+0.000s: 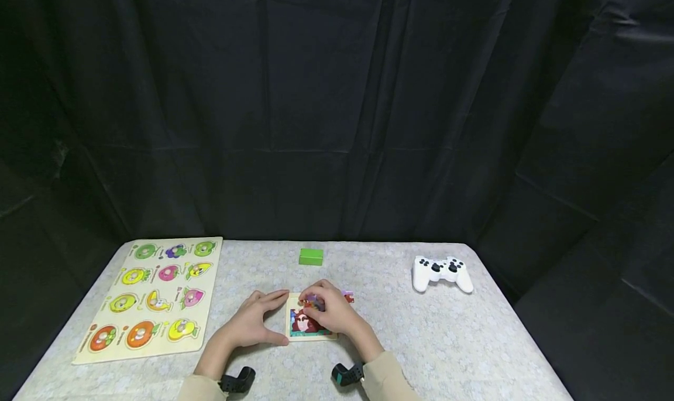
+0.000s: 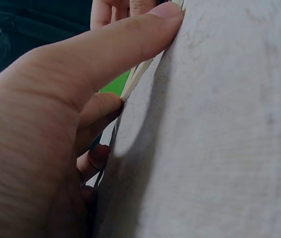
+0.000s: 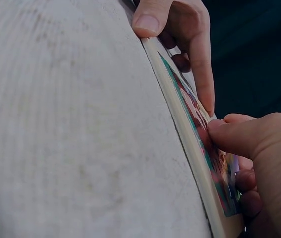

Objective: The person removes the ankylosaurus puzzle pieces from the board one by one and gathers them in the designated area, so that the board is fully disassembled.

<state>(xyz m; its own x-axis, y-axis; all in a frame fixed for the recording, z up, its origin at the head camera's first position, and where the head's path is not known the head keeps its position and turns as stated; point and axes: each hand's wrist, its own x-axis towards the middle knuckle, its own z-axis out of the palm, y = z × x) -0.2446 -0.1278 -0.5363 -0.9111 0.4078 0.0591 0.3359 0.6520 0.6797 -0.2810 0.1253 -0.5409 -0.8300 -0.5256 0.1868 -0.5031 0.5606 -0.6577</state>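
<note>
A small wooden jigsaw puzzle (image 1: 305, 324) lies flat on the table, showing a red-haired figure within a pale frame. My left hand (image 1: 251, 321) rests at its left side, thumb at the near corner and forefinger at the far one, both fairly straight. Over the upper part of the picture, my right hand (image 1: 334, 311) pinches a purple and orange puzzle piece (image 1: 315, 302) with curled fingers, which hide much of it. In the right wrist view, the right thumb (image 3: 230, 135) is low against the picture. Another piece (image 1: 348, 296) pokes out beyond the right hand.
A large fruit puzzle board (image 1: 210, 307) lies at the left. Behind the small puzzle sits a green block (image 1: 311, 257). A white game controller (image 1: 442, 273) is at the back right, and a black curtain (image 1: 316, 108) hangs behind the patterned tabletop (image 1: 447, 342).
</note>
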